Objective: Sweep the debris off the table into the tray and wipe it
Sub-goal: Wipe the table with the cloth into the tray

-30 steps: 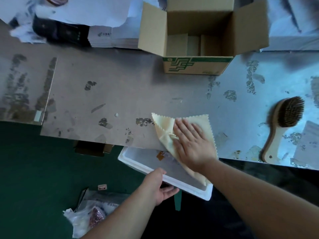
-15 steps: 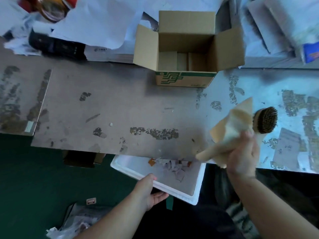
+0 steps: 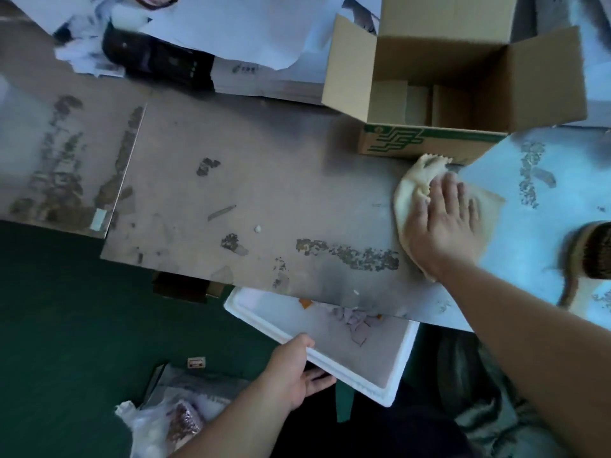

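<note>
My right hand (image 3: 443,223) lies flat, fingers spread, pressing a pale yellow cloth (image 3: 410,190) onto the worn table (image 3: 264,180) just in front of the cardboard box. My left hand (image 3: 291,375) grips the near rim of a white foam tray (image 3: 396,368), held under the table's front edge. Paper scraps (image 3: 353,322), pale and orange, lie in the tray close to the table edge. One small white crumb (image 3: 257,229) sits on the table to the left of the cloth.
An open cardboard box (image 3: 439,94) stands at the back of the table. A wooden brush (image 3: 591,256) lies at the right edge. Papers (image 3: 231,24) and a black device (image 3: 155,61) crowd the back left. A plastic bag (image 3: 165,421) lies on the green floor.
My right hand, which held the cloth lifted near the brush half a second ago, has brought it down flat on the table in front of the box. The tray stays under the edge.
</note>
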Motion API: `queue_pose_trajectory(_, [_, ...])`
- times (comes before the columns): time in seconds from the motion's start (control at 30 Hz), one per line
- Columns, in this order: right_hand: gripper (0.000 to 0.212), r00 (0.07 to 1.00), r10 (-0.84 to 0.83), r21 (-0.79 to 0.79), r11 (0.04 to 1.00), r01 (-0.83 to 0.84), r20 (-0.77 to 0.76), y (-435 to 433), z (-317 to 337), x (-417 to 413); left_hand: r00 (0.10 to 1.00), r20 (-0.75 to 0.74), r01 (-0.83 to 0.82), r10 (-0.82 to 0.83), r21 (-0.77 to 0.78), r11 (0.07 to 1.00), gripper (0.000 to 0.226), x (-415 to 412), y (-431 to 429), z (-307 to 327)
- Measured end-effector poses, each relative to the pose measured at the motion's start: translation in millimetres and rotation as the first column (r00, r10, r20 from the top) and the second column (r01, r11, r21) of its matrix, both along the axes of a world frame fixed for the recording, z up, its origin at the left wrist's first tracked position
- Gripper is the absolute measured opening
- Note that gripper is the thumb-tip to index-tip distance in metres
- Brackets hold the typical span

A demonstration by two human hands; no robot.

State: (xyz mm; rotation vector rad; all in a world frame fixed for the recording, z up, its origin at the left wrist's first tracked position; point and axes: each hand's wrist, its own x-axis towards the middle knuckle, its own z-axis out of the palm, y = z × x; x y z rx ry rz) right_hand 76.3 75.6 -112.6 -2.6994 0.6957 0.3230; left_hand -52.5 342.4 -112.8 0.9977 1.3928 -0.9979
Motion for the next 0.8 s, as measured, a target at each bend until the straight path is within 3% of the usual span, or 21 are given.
queue_pose_trajectory(0.2, [0.063,0.944,0.331,-0.039,0.943,-0.331,-0.004,32,-1,1,1.0,0.008,0.021,-0.02,-0.006,1.0,0.018,2,-1,1])
queue_pose_trajectory(0.33, [0.058,0.85,0.525,-0.093,0.849,-0.52,0.038,62,-7,-52,1.0,0.004,0.026,-0.026,0.005,1.0,0.017,0,-2,1])
queue_pose_trajectory(0.47, [0.055,0.777,0.608,-0.01,0.789,-0.615,0.164,83,-11,-110,1.0,-0.008,0.019,-0.019,0.006,1.0,0.018,-2,-7,-2])
queue_pose_trajectory(0.57, [0.054,0.767,0.618,0.1,0.764,-0.638,0.169,98,-9,-134,0.999,0.006,0.034,-0.034,-0.02,0.999,0.024,-3,-14,-4])
queue_pose_trajectory(0.63, [0.051,0.796,0.569,0.251,0.755,-0.605,0.208,105,-1,-143,0.996,0.03,0.082,-0.08,-0.061,0.995,0.027,-5,-19,-4])
queue_pose_trajectory(0.7, [0.049,0.884,0.407,0.469,0.75,-0.467,0.229,110,15,-147,0.994,0.037,0.106,-0.103,-0.081,0.991,0.025,-9,-20,-7])
queue_pose_trajectory(0.8, [0.045,0.994,-0.09,0.726,0.688,0.016,0.064,98,48,-147,0.997,0.007,0.082,-0.082,-0.063,0.995,0.026,-11,-21,-12])
